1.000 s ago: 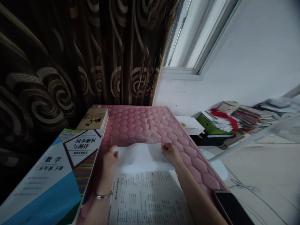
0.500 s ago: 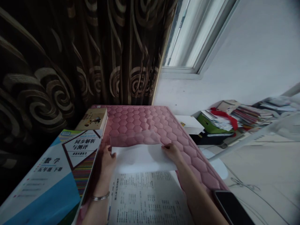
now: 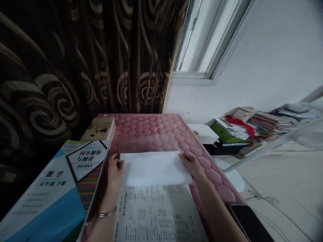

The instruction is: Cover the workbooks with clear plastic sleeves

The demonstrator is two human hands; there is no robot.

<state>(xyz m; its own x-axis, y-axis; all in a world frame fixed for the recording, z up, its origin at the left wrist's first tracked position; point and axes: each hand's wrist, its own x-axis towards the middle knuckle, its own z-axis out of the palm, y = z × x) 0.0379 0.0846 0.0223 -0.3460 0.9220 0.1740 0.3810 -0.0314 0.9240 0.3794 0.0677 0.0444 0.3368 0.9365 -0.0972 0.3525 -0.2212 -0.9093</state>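
Note:
A white paper sheet (image 3: 153,169) lies crosswise over the upper part of a printed page (image 3: 158,215) covered in small text. Beyond its far edge a see-through plastic sheet (image 3: 148,143) spreads over the pink quilted mat. My left hand (image 3: 116,169), with a bracelet on the wrist, is closed at the white sheet's left edge, thumb near its far corner. On the opposite side my right hand (image 3: 191,166) pinches the sheet's far right corner. Whether the plastic is also between my fingers is hard to make out.
To the left lie a large blue and white workbook (image 3: 50,191) and a thick tan book (image 3: 98,129). A black phone (image 3: 249,222) rests at the mat's (image 3: 214,168) right edge. Stacked papers and books (image 3: 270,122) stand along the wall, past a white box (image 3: 203,132).
The white sheet's far edge has moved slightly away from me and lies straighter. More of the clear plastic shows beyond it. My right hand has shifted a little to the right.

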